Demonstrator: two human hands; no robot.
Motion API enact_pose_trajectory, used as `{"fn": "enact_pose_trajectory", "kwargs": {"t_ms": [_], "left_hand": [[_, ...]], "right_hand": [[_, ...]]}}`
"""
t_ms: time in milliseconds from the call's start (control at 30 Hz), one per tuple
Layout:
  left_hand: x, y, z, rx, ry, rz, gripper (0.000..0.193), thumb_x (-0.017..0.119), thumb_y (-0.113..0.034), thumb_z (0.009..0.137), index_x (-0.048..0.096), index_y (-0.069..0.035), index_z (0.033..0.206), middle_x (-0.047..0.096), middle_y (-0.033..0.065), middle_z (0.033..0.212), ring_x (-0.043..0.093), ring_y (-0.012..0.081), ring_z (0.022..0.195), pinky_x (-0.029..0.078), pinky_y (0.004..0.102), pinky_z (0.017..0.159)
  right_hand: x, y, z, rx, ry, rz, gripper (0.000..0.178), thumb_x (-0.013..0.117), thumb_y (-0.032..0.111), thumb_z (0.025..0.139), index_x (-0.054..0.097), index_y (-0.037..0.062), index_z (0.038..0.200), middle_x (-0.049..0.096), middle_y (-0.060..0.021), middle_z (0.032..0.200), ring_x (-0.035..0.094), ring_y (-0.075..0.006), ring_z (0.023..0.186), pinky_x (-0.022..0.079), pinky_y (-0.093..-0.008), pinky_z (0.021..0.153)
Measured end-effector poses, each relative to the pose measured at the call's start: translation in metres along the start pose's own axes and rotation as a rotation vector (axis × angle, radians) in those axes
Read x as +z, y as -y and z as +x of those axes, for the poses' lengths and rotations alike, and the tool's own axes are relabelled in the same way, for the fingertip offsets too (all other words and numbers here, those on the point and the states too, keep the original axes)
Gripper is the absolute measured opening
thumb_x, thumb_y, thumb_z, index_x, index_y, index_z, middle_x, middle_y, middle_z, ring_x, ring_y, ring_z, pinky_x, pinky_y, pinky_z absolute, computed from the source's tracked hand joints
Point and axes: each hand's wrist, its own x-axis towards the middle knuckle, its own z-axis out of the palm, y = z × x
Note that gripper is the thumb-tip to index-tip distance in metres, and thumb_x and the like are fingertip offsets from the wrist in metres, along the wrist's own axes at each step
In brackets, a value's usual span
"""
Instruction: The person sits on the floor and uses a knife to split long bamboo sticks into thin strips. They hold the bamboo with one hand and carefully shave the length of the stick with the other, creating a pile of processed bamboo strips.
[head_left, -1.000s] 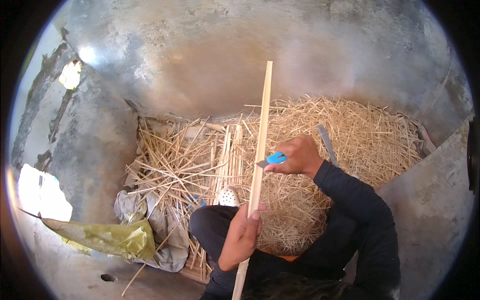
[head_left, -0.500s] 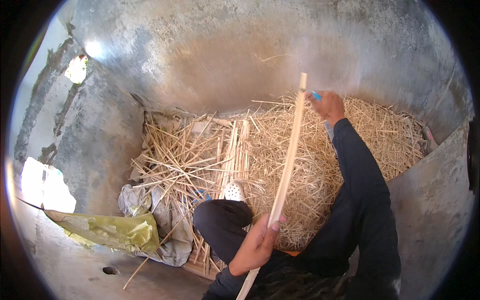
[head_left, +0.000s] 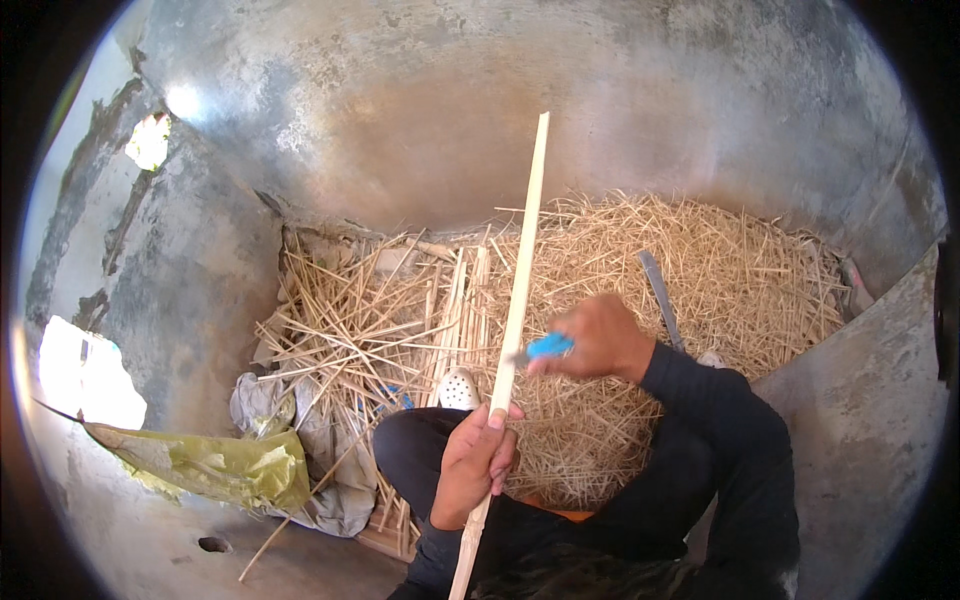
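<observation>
A long pale bamboo strip [head_left: 524,270] slants up from my lap, its far end rising above the straw. My left hand [head_left: 475,465] is closed around its lower part, thumb on top. In my right hand [head_left: 605,338] is a small blue-handled knife [head_left: 547,346]; its short end meets the strip a little above my left hand, and motion blurs the blade. The fingers of the right hand are wrapped round the handle. Beyond the right wrist a long grey blade [head_left: 660,298] lies on the heap of straw-like shavings [head_left: 590,430].
Loose thin sticks [head_left: 350,330] lie tangled to the left, beside a row of flat strips [head_left: 465,310]. A yellow-green sheet [head_left: 210,465] and a grey sack [head_left: 340,500] are at the lower left. A concrete wall [head_left: 400,120] curves behind; a pale clog [head_left: 458,390] shows by my knee.
My right hand has come down and left along the bamboo strip with the blue-handled knife, toward my left hand. The strip's far end has swung left, and the left hand has shifted slightly left.
</observation>
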Motion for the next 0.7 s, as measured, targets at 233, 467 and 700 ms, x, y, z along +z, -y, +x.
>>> {"fn": "enact_pose_trajectory", "kwargs": {"t_ms": [233, 467, 700], "left_hand": [[0.012, 0.005, 0.0, -0.057, 0.068, -0.032, 0.024, 0.037, -0.026, 0.102, 0.046, -0.004, 0.107, 0.033, -0.0037, 0.053, 0.029, 0.005, 0.04, 0.027, 0.0185, 0.037], [0.013, 0.002, 0.0, 0.003, 0.055, 0.04, 0.025, 0.038, -0.027, 0.102, 0.047, -0.004, 0.108, 0.034, -0.0036, 0.055, 0.03, 0.0047, 0.04, 0.028, 0.0182, 0.037], [0.006, -0.001, -0.006, -0.027, 0.023, 0.19, 0.026, 0.038, -0.028, 0.101, 0.047, -0.004, 0.109, 0.037, -0.0031, 0.056, 0.031, 0.0044, 0.042, 0.028, 0.0193, 0.038]], "right_hand": [[-0.006, -0.062, 0.005, 0.29, -0.129, -0.033, 0.077, 0.041, 0.082, 0.076, 0.053, 0.0107, 0.047, 0.041, -0.0035, 0.037, 0.046, -0.0193, 0.033, 0.037, -0.0343, 0.036], [0.011, -0.039, 0.002, 0.149, -0.168, -0.094, 0.077, 0.039, 0.08, 0.078, 0.061, 0.0102, 0.056, 0.044, -0.003, 0.041, 0.046, -0.0189, 0.035, 0.037, -0.0345, 0.037], [0.027, -0.022, -0.008, 0.08, -0.092, -0.038, 0.077, 0.037, 0.081, 0.078, 0.061, 0.0117, 0.055, 0.041, -0.0016, 0.04, 0.043, -0.0151, 0.035, 0.034, -0.0333, 0.037]]}}
